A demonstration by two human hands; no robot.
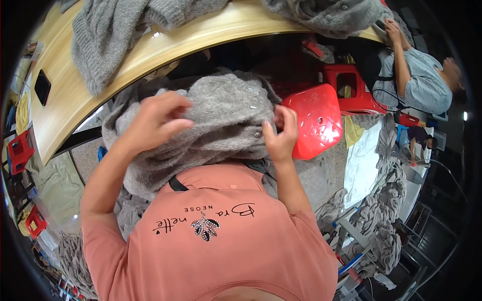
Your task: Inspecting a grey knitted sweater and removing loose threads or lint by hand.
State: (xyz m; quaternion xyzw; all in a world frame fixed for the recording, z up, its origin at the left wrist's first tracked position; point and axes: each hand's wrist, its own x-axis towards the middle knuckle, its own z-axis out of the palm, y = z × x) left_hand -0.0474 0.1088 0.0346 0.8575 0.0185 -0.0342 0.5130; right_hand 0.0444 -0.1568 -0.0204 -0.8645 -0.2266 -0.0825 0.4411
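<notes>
A grey knitted garment (211, 118) with small shiny buttons lies bunched across my lap. Over its left part hovers my left hand (159, 120), thumb and fingers apart and nothing between them. My right hand (282, 134) is at the garment's right edge, close to a button (257, 134). Its fingers are loosely bent, with the thumb standing apart from them, and no cloth shows between. Whether its fingertips touch the knit is hard to see.
Ahead is a wooden table (165, 49) with grey knitwear (108, 42) and a black phone (42, 87). A red stool (316, 120) stands right of my lap. Beyond it sits a person (416, 75) with hands on knitwear. Heaped grey garments (386, 215) lie at right.
</notes>
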